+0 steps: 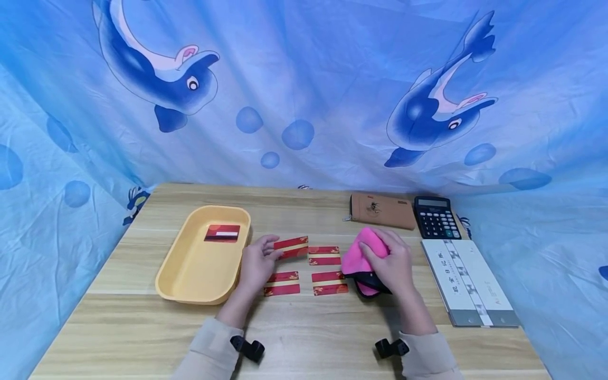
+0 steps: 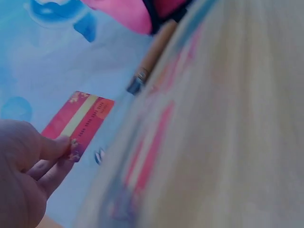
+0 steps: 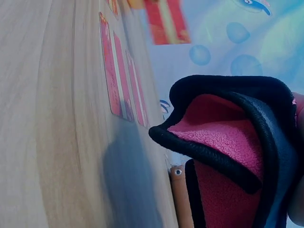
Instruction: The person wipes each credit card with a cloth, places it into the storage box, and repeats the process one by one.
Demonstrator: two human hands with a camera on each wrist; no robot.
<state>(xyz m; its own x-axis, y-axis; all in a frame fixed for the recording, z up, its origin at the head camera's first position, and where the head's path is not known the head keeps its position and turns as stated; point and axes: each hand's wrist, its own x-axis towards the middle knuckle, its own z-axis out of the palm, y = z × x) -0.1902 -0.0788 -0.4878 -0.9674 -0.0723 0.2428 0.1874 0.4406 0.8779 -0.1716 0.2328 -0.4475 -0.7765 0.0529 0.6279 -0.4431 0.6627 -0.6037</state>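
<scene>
One red card [image 1: 221, 233] lies inside the yellow tray [image 1: 197, 269], which stands on the bench [image 1: 313, 338] just left of the left hand [image 1: 256, 264]; the card sits near the tray's far end, showing a dark stripe and a white panel. The left hand pinches another card, the held card [image 1: 293, 247], by one end between thumb and fingers, raised off the bench. The right hand [image 1: 394, 264] grips a pink cloth item [image 1: 356, 258] with black edging, its fingers curled round the bunched material.

Between the two hands lie the upper card [image 1: 324, 255] and, nearer the person, the lower right card [image 1: 330, 283]. The lower left card [image 1: 282, 283] rests just beside the left hand, which seems to cover its left edge.

Beyond the right hand is a closed brown wallet [image 1: 382, 211], so its contents cannot be told; a calculator [image 1: 436, 217] sits to its right, and a white booklet [image 1: 470, 285] lies to the right of that hand.

The right wrist view cuts off most of the right hand, and the folds hide whether the cloth item contains anything. Much of the left wrist view is blurred.
</scene>
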